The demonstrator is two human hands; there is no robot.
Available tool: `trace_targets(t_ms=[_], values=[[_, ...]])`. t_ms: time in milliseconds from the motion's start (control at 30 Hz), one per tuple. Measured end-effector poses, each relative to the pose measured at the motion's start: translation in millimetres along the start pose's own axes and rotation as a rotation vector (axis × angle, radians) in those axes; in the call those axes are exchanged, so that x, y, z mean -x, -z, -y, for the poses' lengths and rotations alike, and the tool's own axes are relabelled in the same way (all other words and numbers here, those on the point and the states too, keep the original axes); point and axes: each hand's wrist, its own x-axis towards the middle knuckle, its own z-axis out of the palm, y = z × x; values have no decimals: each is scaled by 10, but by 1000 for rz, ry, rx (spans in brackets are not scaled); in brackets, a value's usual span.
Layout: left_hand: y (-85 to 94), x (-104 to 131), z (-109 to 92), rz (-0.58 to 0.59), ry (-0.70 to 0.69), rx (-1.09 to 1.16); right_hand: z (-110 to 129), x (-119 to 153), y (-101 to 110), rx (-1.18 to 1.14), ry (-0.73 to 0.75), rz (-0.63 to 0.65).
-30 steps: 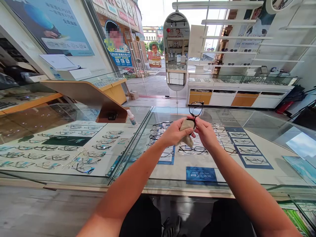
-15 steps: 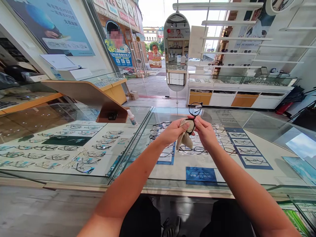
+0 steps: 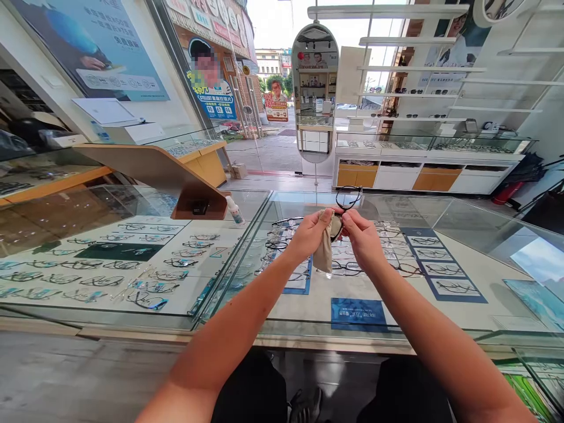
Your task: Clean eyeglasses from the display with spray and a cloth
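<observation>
The left hand point(image 3: 309, 234) is gripping a cloth point(image 3: 325, 249) against the glasses point(image 3: 348, 198), which the right hand point(image 3: 365, 238) is pinching; below both hands, a counter point(image 3: 299, 314) is stretching.

A matt finish is shown by the cloth point(image 3: 324, 254), a smooth one by the glasses point(image 3: 349, 198); the counter point(image 3: 304, 314) is topped with glossy glass.

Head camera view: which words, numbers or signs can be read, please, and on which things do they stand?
"STELLEST"; less surely "90", "67", "94": doorway sign.
"50", "75", "免费", less surely: left wall poster.
"SEE LIFE", partly blurred: rear wall poster.
Too small or blurred: red sign, blue card, bottle label.
No readable text: held eyeglasses, cloth.
</observation>
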Motion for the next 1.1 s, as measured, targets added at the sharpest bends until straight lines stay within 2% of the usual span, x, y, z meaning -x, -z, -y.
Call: trace_targets(t_ms=[100, 200, 300, 367, 500, 667, 767, 900, 1100], values=[[151, -72, -25, -218, -12, -16, 21, -48, 87, -87, -32, -105], [297, -159, -68, -467, 12, 125, 37, -77, 150, -126, -33, -152], [354, -217, -96, -567, 63, 324, 71, -67, 152, -51, 6, -144], [340, -215, -98, -538, 89, 349, 107, -44, 127, 47, 48, -133], [226, -120, -72, -410, 70, 218, 135, 19, 60, 307, 219, -161], [-53, 37, 11, -276, 41, 232, 29, 115, -26, 724, 470, -197], [-242, 135, 51, -196, 7, 266, -10, 160, -80, 918, 525, -208], [-380, 231, 57, -146, -20, 268, 12, 167, -112, 1017, 588, -275], [-361, 250, 134, -16, -41, 88, 84, 111, -67, 1050, 654, -366]])
